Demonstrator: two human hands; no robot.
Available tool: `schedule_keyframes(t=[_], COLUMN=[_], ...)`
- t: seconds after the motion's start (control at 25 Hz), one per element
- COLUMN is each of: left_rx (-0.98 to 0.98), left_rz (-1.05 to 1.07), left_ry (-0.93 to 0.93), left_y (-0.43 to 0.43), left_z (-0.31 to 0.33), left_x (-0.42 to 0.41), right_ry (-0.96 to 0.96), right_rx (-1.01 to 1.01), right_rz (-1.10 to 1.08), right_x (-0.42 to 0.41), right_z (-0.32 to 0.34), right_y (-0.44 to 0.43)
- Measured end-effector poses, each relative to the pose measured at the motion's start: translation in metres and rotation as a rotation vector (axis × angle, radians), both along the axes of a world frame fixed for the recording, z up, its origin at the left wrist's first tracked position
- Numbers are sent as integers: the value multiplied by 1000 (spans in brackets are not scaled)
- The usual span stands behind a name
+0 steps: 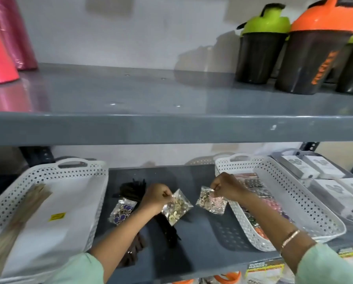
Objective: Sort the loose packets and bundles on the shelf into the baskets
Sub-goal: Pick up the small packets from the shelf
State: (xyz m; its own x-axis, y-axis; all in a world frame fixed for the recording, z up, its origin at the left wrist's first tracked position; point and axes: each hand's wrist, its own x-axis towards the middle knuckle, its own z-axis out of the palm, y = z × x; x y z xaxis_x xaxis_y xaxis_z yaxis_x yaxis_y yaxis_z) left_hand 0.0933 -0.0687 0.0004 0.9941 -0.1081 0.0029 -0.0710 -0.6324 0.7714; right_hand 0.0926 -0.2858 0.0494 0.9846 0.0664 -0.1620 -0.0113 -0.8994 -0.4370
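In the lower middle of the frame, two hands each hold one small clear packet above the dark grey shelf [200, 238]. The left hand [158, 196] pinches the top corner of a packet of gold bits [176, 208] with finger and thumb. This packet hangs like a kite, and its long side goes from the upper right down to the lower left. The right hand [226, 188] pinches the top edge of a packet of pink bits [211, 200]. That packet lies more sideways, and its right end dips a little lower. The two packets are near each other but do not touch.

A packet of blue bits [121, 211] lies flat on the shelf just left of the left wrist, slanting from upper right to lower left. Some black bundles [133, 188] lie behind it. The lower left basket [98, 199], white with little holes, holds a bundle of pale sticks [17, 220]. The lower right basket [294, 193], also white, holds more packets and sits right beside the right arm
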Motion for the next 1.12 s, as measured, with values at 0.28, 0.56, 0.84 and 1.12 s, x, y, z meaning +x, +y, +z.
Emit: schedule_keyframes(t=[0.28, 0.56, 0.84, 1.12], left_rx=[258, 214, 98, 378], left_rz=[-208, -167, -20, 231], left_ry=[249, 250, 45, 85], left_y=[-80, -81, -16, 88], left_z=[-28, -43, -8, -9], left_x=[12, 0, -8, 12], right_ry=[75, 30, -91, -4], right_rx=[-150, -198, -24, -24], right_rz=[137, 101, 168, 132], right_x=[28, 31, 46, 71], right_z=[-43, -62, -31, -64], right_y=[-26, -19, 18, 98])
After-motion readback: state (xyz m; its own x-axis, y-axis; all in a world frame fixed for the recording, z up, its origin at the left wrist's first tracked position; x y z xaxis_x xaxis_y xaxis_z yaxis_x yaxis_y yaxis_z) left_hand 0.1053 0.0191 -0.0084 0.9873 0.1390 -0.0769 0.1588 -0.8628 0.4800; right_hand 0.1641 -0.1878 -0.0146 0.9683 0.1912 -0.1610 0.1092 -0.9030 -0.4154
